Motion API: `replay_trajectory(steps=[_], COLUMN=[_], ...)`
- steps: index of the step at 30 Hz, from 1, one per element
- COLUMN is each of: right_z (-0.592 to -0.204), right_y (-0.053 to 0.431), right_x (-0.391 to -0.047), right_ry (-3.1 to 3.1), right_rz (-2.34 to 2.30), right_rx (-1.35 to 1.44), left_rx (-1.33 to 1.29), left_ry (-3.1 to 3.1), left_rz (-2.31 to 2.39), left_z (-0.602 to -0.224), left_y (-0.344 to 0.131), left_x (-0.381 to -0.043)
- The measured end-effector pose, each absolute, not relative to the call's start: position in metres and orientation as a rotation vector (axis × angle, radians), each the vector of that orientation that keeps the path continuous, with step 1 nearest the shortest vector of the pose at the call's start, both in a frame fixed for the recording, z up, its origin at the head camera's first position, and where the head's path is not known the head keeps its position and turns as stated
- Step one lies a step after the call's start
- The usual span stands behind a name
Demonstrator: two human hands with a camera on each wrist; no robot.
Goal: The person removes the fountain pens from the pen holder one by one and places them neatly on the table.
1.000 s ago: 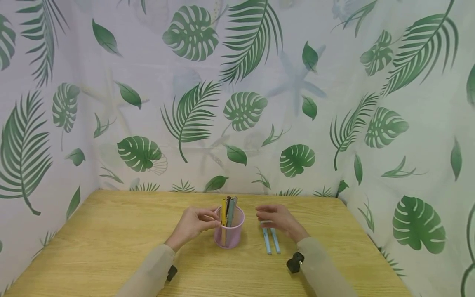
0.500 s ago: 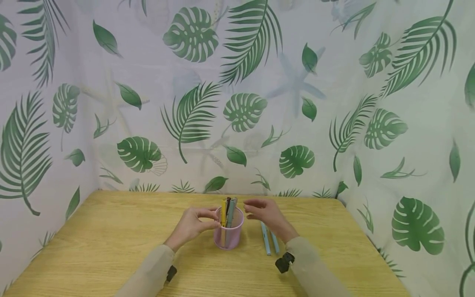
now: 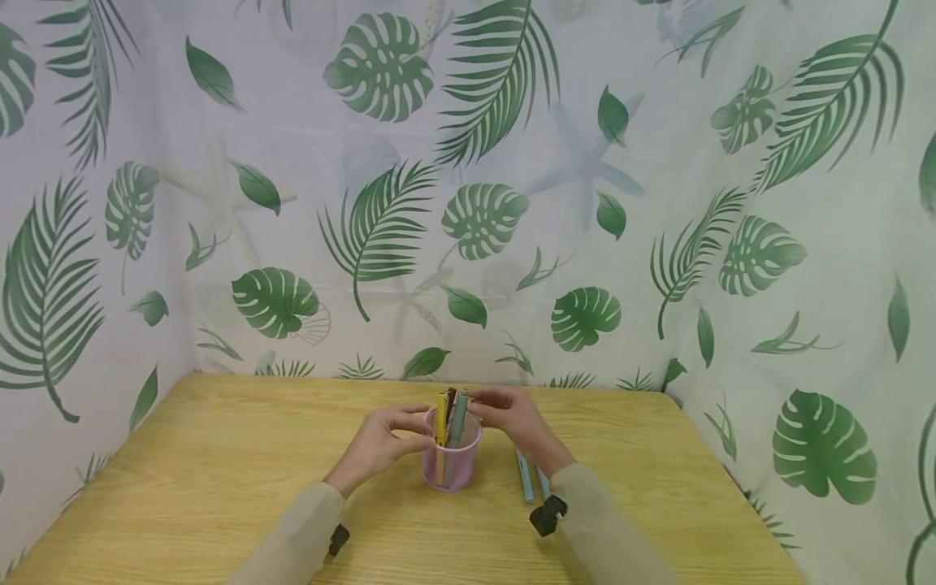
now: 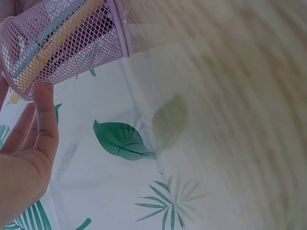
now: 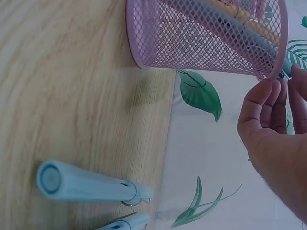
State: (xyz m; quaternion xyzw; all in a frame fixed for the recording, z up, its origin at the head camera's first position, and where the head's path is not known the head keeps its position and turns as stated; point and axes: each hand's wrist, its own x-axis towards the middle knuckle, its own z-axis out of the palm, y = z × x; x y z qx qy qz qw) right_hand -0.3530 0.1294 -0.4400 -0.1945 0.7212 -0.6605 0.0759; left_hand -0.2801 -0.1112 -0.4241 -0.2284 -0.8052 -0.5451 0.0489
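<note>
A pink mesh pen holder [image 3: 459, 471] stands upright on the table with several pens in it. Among them are a yellow pen [image 3: 441, 414], a dark brown pen [image 3: 449, 400] and a grey-green pen [image 3: 458, 420]. My left hand [image 3: 374, 445] holds the holder's rim from the left, thumb in front and fingers behind. At the right side of the rim, my right hand [image 3: 517, 418] pinches the top of the grey-green pen; its fingertips partly overlap the rim in the right wrist view.
Two light blue pens lie on the wooden table [image 3: 241, 471], right of the holder; the nearer one [image 5: 86, 182] shows fully in the right wrist view, the other pen [image 5: 127, 223] partly. A leaf-patterned cloth [image 3: 409, 341] closes off the back and sides.
My right hand has moved left from above the blue pens to the holder's rim and the grey-green pen, which leans slightly more to the right. My left hand has stayed at the rim.
</note>
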Motion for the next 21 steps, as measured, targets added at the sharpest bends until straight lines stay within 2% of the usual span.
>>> replay_trajectory(steps=[21], right_z=[-0.4375], right_y=[0.1222], right_x=[-0.3506], right_ry=[2.241], right_rz=[-1.948], right_rx=[-0.517], left_rx=[-0.756], left_ry=[-2.452], left_rz=[-1.626], left_z=[-0.4229], left_y=[-0.1106], left_x=[-0.2781])
